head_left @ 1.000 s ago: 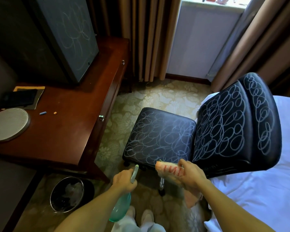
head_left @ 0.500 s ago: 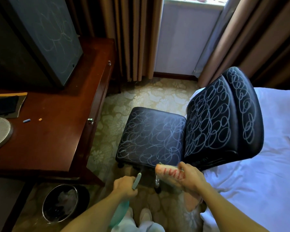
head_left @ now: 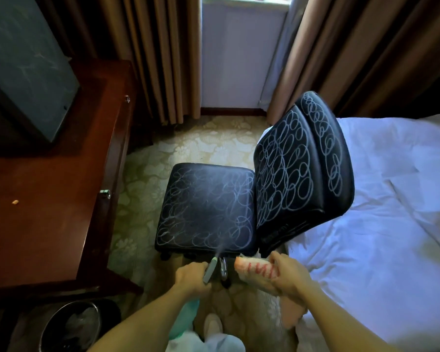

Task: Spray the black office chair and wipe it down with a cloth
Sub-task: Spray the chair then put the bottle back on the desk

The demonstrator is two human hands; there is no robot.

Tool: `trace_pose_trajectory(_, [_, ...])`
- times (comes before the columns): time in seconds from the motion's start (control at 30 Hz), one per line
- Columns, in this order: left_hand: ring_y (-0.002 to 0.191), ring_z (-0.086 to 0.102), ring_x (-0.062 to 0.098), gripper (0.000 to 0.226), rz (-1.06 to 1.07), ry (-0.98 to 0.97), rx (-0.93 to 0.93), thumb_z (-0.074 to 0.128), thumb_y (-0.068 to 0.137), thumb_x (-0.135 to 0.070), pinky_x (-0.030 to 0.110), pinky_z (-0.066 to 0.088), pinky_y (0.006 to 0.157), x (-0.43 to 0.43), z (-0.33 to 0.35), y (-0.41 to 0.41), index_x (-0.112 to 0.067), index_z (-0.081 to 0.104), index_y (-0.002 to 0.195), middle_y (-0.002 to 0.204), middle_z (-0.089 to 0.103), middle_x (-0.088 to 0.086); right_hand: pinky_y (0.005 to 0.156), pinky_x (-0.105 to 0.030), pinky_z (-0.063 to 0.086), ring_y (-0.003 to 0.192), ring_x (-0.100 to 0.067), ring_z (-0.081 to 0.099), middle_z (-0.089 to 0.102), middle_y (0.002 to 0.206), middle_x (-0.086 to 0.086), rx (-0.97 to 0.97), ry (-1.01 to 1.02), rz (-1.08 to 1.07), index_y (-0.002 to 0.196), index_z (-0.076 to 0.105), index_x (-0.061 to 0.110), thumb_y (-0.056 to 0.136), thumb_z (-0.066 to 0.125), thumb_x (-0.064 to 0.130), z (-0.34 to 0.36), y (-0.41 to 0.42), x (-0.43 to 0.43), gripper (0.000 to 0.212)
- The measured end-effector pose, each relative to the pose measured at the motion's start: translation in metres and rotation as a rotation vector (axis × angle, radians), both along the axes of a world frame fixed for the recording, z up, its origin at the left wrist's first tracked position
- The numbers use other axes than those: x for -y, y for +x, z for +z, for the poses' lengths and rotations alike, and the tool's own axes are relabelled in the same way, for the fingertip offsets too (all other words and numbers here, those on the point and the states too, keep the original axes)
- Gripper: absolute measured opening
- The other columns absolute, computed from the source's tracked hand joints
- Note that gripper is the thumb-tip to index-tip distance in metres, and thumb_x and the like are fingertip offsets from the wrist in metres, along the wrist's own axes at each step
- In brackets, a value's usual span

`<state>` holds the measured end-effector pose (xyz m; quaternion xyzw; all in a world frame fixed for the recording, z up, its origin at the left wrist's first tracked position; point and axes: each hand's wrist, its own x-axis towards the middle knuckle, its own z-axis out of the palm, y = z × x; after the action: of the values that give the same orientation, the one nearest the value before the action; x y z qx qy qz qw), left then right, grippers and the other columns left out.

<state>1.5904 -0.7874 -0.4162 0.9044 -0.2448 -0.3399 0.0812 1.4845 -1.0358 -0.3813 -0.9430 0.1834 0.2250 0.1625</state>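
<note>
Bedding first, since the white bed (head_left: 391, 212) eats up the whole right side of the room. The dark wooden desk (head_left: 48, 212) runs along the left and brown curtains (head_left: 163, 59) hang at the far end. Between bed and desk, on the patterned carpet, sits the black office chair (head_left: 206, 209). Its backrest (head_left: 297, 168) leans toward the bed, maybe touching the edge, can't tell. Seat and back are both covered in white chalky loops, pretty much every bit. A round bin (head_left: 71, 326) is tucked by the desk's near corner.

The person stands at the near edge of the seat. Their left hand (head_left: 192, 278) is wrapped round the head of a green spray bottle (head_left: 186, 318), fingers curled on it, nozzle aimed at the seat. A thin plume of mist (head_left: 221, 247) is leaving it and fanning out over the cushion. Their right hand (head_left: 290, 278) is closed round a rolled-up pinkish cloth (head_left: 257, 270) with red stripes. It's held just beside the bottle and off the chair, with the cloth's tail hanging down.

Progress-wise I'd call this barely started. Spraying the seat is under way, but the backrest looks dry as far as I can tell, and no scribble looks wiped anywhere. Left to do: spray the back, then the whole wipe-down. Tiny bits of chalk (head_left: 15, 202) lie on the desk too.
</note>
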Motion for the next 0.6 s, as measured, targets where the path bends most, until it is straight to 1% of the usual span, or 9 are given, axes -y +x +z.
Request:
trace_pose_trajectory(0.07, [0.099, 0.063, 0.022, 0.028, -0.062, 0.031, 0.002, 0.057, 0.082, -0.035, 0.028, 0.044, 0.075, 0.008, 0.003, 0.0, -0.025, 0.056, 0.109, 0.103, 0.064, 0.0, 0.065, -0.029, 0.043, 0.082, -0.014, 0.053, 0.053, 0.091, 0.01, 0.001, -0.01, -0.014, 0.096, 0.045, 0.03, 0.071, 0.066, 0.037, 0.004, -0.005, 0.003, 0.033])
trace_pose_trajectory(0.17, [0.1, 0.062, 0.021, 0.032, -0.099, 0.028, -0.008, 0.058, 0.082, -0.035, 0.029, 0.046, 0.078, 0.015, 0.005, 0.002, -0.024, 0.054, 0.112, 0.104, 0.062, -0.001, 0.055, -0.022, 0.033, 0.08, -0.012, 0.051, 0.049, 0.09, 0.011, 0.003, -0.017, -0.034, 0.091, 0.04, 0.034, 0.072, 0.067, 0.036, 0.009, -0.012, 0.005, 0.033])
trace_pose_trajectory(0.23, [0.1, 0.061, 0.022, 0.033, -0.094, -0.037, 0.003, 0.058, 0.081, -0.035, 0.032, 0.047, 0.081, 0.015, 0.006, 0.006, -0.021, 0.052, 0.111, 0.108, 0.06, 0.0, 0.052, -0.019, 0.028, 0.079, -0.01, 0.051, 0.051, 0.09, 0.012, 0.002, -0.013, -0.054, 0.09, 0.039, 0.035, 0.071, 0.067, 0.038, 0.011, -0.016, 0.006, 0.034])
trace_pose_trajectory(0.33, [0.096, 0.059, 0.024, 0.035, -0.032, -0.213, 0.038, 0.054, 0.076, -0.041, 0.035, 0.047, 0.079, 0.015, 0.012, 0.011, -0.021, 0.05, 0.104, 0.104, 0.059, -0.001, 0.05, -0.019, 0.025, 0.077, -0.012, 0.05, 0.05, 0.089, 0.012, 0.001, -0.032, -0.055, 0.088, 0.037, 0.035, 0.071, 0.065, 0.041, 0.015, -0.017, 0.005, 0.034])
trace_pose_trajectory(0.47, [0.089, 0.058, 0.022, 0.028, -0.038, -0.417, 0.12, 0.06, 0.078, -0.037, 0.035, 0.047, 0.074, 0.03, 0.028, 0.017, -0.022, 0.048, 0.098, 0.094, 0.055, -0.004, 0.05, -0.02, 0.023, 0.078, -0.013, 0.048, 0.047, 0.087, 0.011, 0.001, -0.042, -0.055, 0.089, 0.037, 0.034, 0.071, 0.067, 0.037, 0.023, -0.011, 0.0, 0.034])
trace_pose_trajectory(0.53, [0.084, 0.058, 0.02, 0.025, -0.033, -0.465, 0.13, 0.063, 0.077, -0.035, 0.034, 0.047, 0.072, 0.042, 0.042, 0.022, -0.026, 0.044, 0.091, 0.088, 0.053, -0.008, 0.05, -0.02, 0.024, 0.077, -0.013, 0.048, 0.046, 0.084, 0.01, 0.021, -0.026, -0.062, 0.089, 0.039, 0.033, 0.073, 0.067, 0.035, 0.03, -0.008, -0.001, 0.032])
trace_pose_trajectory(0.6, [0.082, 0.059, 0.02, 0.024, -0.03, -0.464, 0.142, 0.063, 0.076, -0.035, 0.033, 0.049, 0.071, 0.056, 0.056, 0.027, -0.03, 0.042, 0.085, 0.085, 0.055, -0.009, 0.057, -0.024, 0.03, 0.08, -0.014, 0.048, 0.049, 0.087, 0.009, 0.04, -0.025, -0.068, 0.09, 0.04, 0.033, 0.073, 0.065, 0.037, 0.035, -0.006, 0.001, 0.03])
